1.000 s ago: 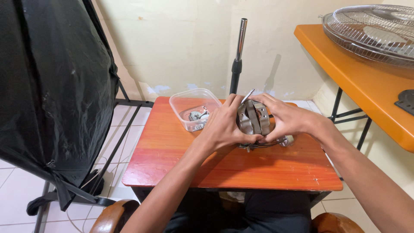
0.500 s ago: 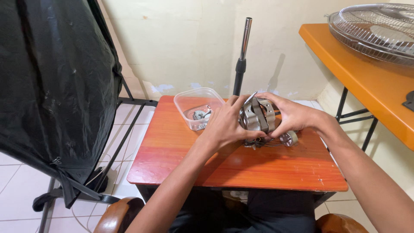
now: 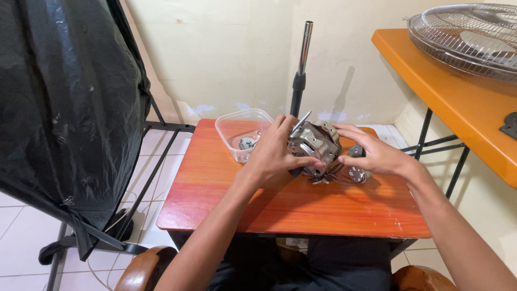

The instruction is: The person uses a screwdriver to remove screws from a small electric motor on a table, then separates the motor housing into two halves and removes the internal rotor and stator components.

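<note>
**Both hands on the fan motor**

My left hand [image 3: 274, 153] is wrapped around the near side of the metal motor [image 3: 315, 145], fingers curled over its top and thumb pressed along its lower front, so it is closed on the housing. My right hand [image 3: 371, 151] comes in from the other side with the fingers spread and only partly bent; the fingertips rest on the motor's top right edge, a loose hold rather than a tight one. The motor sits just above the far middle of the small orange surface [image 3: 269, 210], tilted, with its thin shaft [image 3: 301, 122] sticking up and to the left between my hands. A bundle of dark wires [image 3: 336, 177] hangs from under it and lies on the surface, touching a small round metal part [image 3: 356, 173] just below my right palm.

Just left of my left hand stands a clear plastic tub [image 3: 237, 126] with a few small metal bits in it. Behind the motor a dark pole with a shiny upper tube [image 3: 301, 59] rises against the pale wall. A black plastic sheet [image 3: 64, 108] hangs over a frame on my left. On my right, a longer orange surface [image 3: 458, 102] carries a wire fan guard [image 3: 468, 32].
</note>
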